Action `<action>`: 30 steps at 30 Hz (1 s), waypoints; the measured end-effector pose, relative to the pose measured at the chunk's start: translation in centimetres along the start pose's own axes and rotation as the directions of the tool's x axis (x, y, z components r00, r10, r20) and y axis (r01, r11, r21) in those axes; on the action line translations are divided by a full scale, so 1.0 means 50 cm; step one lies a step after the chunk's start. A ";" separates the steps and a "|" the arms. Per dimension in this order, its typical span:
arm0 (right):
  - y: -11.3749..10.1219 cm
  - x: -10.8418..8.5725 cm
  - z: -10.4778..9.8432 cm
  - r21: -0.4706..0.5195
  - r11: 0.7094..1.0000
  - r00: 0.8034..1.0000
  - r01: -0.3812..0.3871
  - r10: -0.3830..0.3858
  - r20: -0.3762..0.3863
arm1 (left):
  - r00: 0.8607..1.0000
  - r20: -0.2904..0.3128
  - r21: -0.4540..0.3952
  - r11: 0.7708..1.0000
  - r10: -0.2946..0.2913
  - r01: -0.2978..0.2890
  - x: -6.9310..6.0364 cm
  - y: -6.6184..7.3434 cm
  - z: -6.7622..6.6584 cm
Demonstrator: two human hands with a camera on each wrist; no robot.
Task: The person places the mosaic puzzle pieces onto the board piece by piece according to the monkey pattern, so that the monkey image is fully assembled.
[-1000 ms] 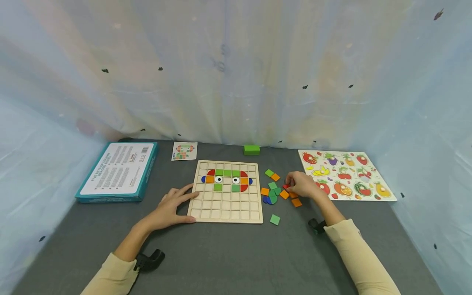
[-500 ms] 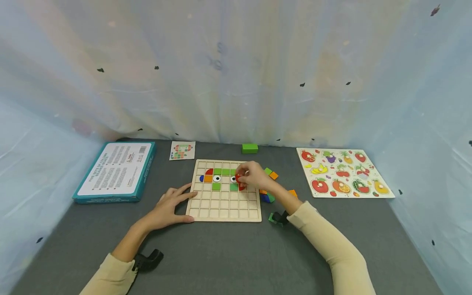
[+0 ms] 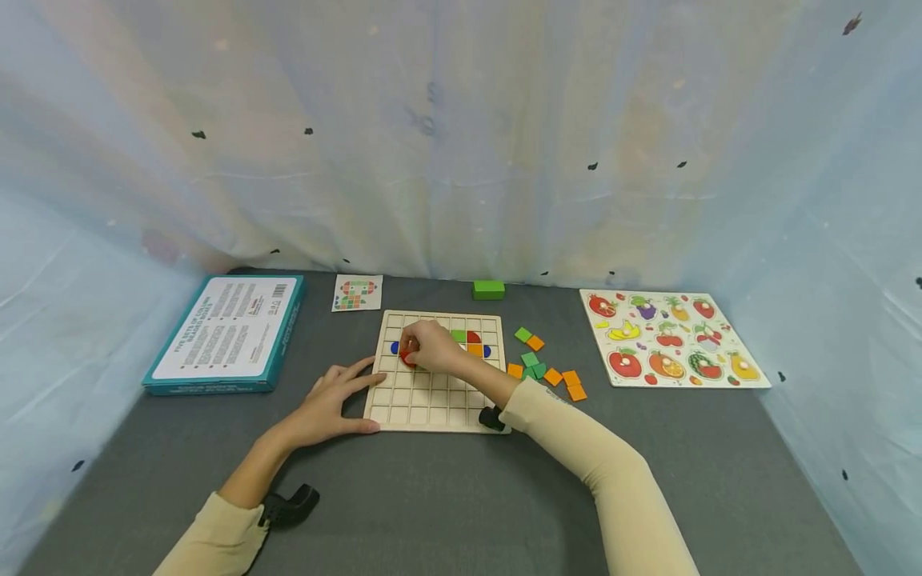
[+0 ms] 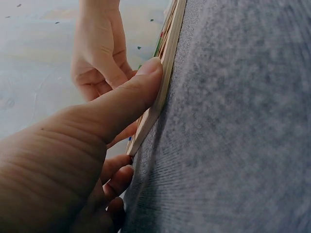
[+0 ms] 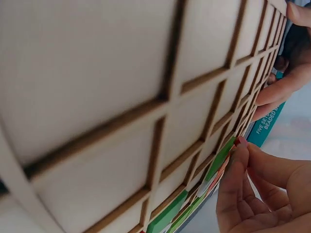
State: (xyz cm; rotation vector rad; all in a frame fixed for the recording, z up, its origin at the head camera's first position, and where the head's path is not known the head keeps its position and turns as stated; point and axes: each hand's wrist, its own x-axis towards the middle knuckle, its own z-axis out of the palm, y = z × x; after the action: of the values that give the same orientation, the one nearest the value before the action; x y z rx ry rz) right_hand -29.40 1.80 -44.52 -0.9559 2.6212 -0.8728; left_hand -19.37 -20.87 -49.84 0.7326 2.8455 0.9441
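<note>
The wooden grid board point(image 3: 439, 406) lies flat, with coloured pieces in its upper rows. At its left edge the left hand point(image 3: 320, 406) rests with fingers spread and the thumb at the near corner; in the left wrist view its thumb point(image 4: 129, 92) presses the board's edge point(image 4: 165, 77). Over the board's upper left part, the right hand point(image 3: 435, 350) pinches a red piece point(image 3: 406, 358) just below the blue piece point(image 3: 394, 347). The right wrist view shows the red piece point(image 5: 241, 141) between the thumb and fingers of the right hand point(image 5: 265, 189). That hand hides several placed pieces.
Loose orange and green pieces point(image 3: 535, 343) lie right of the board. Behind are a pattern card point(image 3: 357, 293) and a green block point(image 3: 488, 290). A teal-edged box point(image 3: 223, 328) stands left, a fruit picture board point(image 3: 673, 340) right. The right forearm crosses the grid board.
The right hand has moved left from the loose pieces, across the board's right side, to its upper left with a red piece. The left hand has stayed at the board's edge.
</note>
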 end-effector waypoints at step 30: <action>0.005 -0.133 0.015 -0.595 0.786 0.967 0.165 -0.010 0.255 | 1.000 -0.015 0.009 1.000 0.000 0.000 -0.001 -0.001 0.003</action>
State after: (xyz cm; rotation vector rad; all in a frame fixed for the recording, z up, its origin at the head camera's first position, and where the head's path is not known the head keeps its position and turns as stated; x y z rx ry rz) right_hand -24.13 5.89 -45.24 -1.2406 2.6859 0.1310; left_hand -19.32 -20.86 -49.99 0.7302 2.8645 0.9410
